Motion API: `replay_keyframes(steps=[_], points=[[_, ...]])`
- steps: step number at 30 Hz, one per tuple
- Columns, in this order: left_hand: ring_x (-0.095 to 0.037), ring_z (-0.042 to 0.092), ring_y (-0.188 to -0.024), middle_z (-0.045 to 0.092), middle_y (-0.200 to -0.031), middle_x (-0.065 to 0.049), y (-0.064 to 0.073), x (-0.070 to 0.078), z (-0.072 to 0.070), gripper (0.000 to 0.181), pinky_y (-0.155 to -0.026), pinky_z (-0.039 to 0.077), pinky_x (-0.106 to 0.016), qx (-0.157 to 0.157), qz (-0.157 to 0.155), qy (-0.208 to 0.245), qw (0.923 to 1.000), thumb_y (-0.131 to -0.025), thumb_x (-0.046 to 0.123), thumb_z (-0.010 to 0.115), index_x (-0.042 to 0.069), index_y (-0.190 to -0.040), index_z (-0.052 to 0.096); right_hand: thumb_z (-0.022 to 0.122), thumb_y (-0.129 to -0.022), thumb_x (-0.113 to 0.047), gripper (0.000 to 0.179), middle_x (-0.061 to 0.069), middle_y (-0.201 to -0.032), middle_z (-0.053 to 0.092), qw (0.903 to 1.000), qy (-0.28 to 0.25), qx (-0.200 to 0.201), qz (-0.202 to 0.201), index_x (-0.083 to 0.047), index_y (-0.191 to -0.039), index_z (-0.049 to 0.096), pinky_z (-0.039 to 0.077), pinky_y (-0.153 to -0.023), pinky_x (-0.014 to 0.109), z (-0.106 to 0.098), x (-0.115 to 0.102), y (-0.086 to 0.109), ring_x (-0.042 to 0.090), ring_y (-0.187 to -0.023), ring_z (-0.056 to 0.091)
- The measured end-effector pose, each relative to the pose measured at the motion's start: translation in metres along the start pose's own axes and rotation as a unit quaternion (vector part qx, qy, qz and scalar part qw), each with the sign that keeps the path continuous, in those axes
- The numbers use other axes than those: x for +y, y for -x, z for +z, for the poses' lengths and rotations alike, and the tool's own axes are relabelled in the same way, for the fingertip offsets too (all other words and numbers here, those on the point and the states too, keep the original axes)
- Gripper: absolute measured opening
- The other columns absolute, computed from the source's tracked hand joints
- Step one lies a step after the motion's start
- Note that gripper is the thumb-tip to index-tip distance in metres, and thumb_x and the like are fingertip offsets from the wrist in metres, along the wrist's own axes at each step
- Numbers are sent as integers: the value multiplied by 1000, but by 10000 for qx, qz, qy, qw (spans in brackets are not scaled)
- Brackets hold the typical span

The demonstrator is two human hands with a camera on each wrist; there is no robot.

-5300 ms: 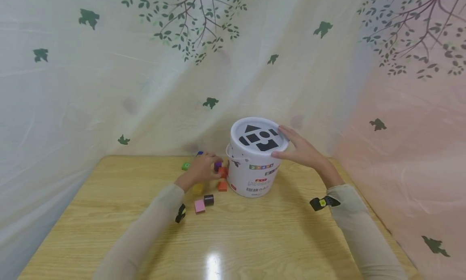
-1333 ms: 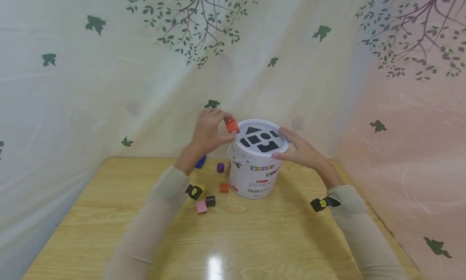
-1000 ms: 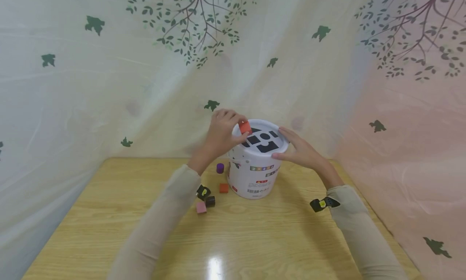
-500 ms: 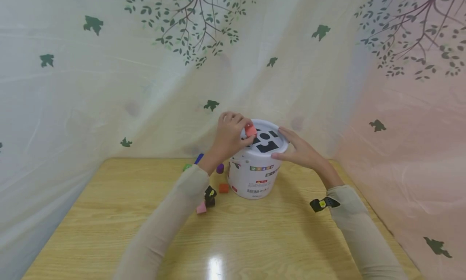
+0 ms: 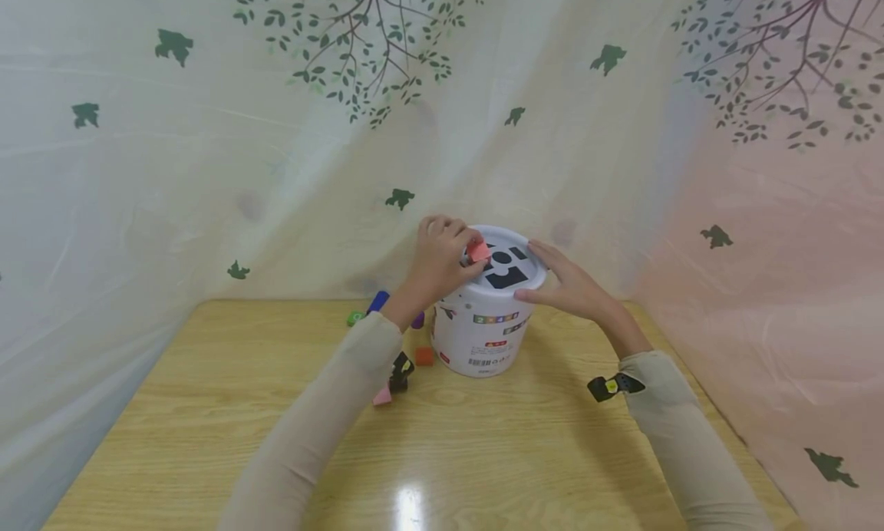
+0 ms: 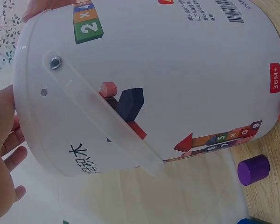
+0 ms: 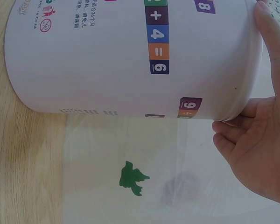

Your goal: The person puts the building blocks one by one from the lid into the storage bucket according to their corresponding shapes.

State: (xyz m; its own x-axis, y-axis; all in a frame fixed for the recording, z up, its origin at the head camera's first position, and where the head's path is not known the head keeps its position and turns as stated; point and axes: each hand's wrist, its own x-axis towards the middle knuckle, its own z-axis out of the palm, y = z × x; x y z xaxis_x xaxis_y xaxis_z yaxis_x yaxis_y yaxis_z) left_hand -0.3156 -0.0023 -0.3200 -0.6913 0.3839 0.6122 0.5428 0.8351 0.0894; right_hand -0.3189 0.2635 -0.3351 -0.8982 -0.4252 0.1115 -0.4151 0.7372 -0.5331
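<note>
A white toy bucket (image 5: 481,335) stands upright on the table, its lid (image 5: 528,266) pierced with dark shaped holes. My left hand (image 5: 442,256) pinches an orange-red toy block (image 5: 479,251) between thumb and fingers at the left part of the lid. The hand covers some of the holes there; whether the block sits partly in one I cannot tell. My right hand (image 5: 569,284) holds the right side of the lid's rim, thumb in front and fingers behind. In the right wrist view, fingers of the right hand (image 7: 256,144) bend around the rim.
Left of the bucket lie an orange block (image 5: 424,356), a purple cylinder (image 6: 253,170), a blue block (image 5: 377,301), a green block (image 5: 355,318) and a pink block (image 5: 382,396). The left forearm hides part of this group. A printed curtain (image 5: 311,209) hangs behind the table.
My left hand has picked up the orange-red block from beside the bucket, lifted it and carried it right onto the lid. Lately it moves only slightly. The right hand stays on the rim.
</note>
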Motion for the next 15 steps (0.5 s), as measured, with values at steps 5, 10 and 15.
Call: replay_keyframes(steps=[5,10,15], points=[[-26,52,-120,67,-116,-4,-1,1,1,38,-115,33,-51,-56,65,-93,9999,-92,41,72,17,-121,68,75,-85,-57,104,8,-172,11,10000,0,9,-15,-21,-164,18,17,-120,70,0,-1,0,40,-158,12],[-26,51,-121,66,-117,-4,-1,2,4,38,-115,33,-51,-149,79,-176,9997,-94,41,70,18,-123,68,75,-85,-57,104,8,-172,11,10000,-11,2,-2,-22,-164,18,17,-119,71,0,-1,0,40,-158,12],[-26,51,-120,66,-117,-4,-1,2,4,37,-114,34,-51,-162,73,-209,9996,-94,41,70,18,-123,68,75,-85,-57,103,8,-172,11,10000,-41,5,-10,-22,-164,19,17,-119,71,1,0,0,40,-158,12]])
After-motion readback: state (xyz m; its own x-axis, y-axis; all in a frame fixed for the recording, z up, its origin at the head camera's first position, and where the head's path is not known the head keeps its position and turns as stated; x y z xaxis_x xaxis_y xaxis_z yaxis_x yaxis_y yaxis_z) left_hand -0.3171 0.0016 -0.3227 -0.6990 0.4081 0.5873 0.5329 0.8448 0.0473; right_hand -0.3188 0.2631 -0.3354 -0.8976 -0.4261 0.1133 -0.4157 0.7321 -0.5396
